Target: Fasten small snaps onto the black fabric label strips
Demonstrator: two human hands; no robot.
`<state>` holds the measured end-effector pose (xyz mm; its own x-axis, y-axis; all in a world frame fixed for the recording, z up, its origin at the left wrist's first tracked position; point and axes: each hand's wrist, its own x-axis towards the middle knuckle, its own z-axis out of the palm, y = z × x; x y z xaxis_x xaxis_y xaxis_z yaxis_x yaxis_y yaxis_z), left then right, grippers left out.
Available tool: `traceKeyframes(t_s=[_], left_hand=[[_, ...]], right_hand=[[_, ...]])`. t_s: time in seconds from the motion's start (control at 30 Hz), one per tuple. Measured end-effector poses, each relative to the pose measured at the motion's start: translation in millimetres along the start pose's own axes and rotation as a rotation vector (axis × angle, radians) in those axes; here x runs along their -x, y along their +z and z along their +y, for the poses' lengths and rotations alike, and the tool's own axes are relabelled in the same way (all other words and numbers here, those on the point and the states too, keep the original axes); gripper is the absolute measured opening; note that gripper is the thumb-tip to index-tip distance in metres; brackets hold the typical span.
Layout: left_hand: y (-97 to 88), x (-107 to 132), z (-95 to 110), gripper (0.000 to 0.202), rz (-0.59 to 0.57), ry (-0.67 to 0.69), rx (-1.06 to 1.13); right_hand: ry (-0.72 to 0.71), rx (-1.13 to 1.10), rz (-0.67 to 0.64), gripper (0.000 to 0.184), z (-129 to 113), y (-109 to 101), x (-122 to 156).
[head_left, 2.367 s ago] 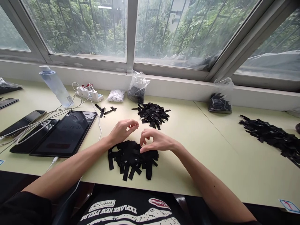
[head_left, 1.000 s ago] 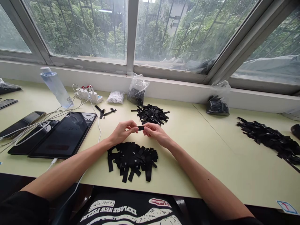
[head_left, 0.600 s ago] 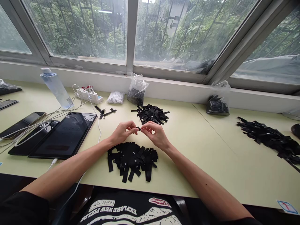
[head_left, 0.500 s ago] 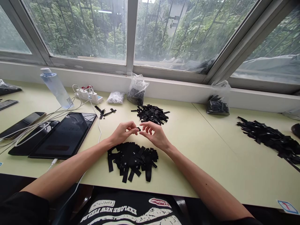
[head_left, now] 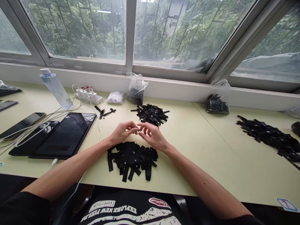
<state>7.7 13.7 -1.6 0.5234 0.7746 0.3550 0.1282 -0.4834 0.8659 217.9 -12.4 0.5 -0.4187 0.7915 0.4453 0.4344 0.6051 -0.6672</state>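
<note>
Over the table, my left hand [head_left: 123, 132] pinches a small black fabric strip [head_left: 137, 128] between thumb and forefinger. My right hand [head_left: 153, 136] meets it from the other side, fingers curled, fingertips at the strip's end; the fingers hide most of this piece. Just below both hands lies a spread heap of black fabric labels [head_left: 133, 157], several with a small white letter M. A second heap of black strips [head_left: 152, 113] lies just beyond the hands.
A tablet [head_left: 64, 136], phones [head_left: 25, 125] and white cables lie at left, near a water bottle [head_left: 56, 89] and power strip [head_left: 89, 95]. Plastic bags [head_left: 137, 90] stand along the sill. Another black heap [head_left: 269, 137] is at right on the green table [head_left: 199, 156].
My right hand has moved slightly left, bringing its fingertips to the strip in my left hand. Less of the strip shows now. The heaps have stayed put.
</note>
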Motion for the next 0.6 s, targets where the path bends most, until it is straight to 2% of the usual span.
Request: traceKeyframes(t_s=[0.1,0.23,0.47,0.6], left_hand=[[0.2,0,0,0.028,-0.01,0.001,0.009],[0.1,0,1,0.029,-0.013,-0.004,-0.006],[-1.0,-1,4,0.029,0.019,-0.019,-0.055],[-0.8,-1,3,0.029,0.053,-0.03,-0.08]], right_hand=[[-0.02,0.002,-0.029,0.017,1,3,-1],[0.033,-0.059,0.027,0.013,3,4,-1],[0.196,-0.295,0.118,0.025,10,-4,-3],[0.222,-0.31,0.24,0.026,11,-7,-4]])
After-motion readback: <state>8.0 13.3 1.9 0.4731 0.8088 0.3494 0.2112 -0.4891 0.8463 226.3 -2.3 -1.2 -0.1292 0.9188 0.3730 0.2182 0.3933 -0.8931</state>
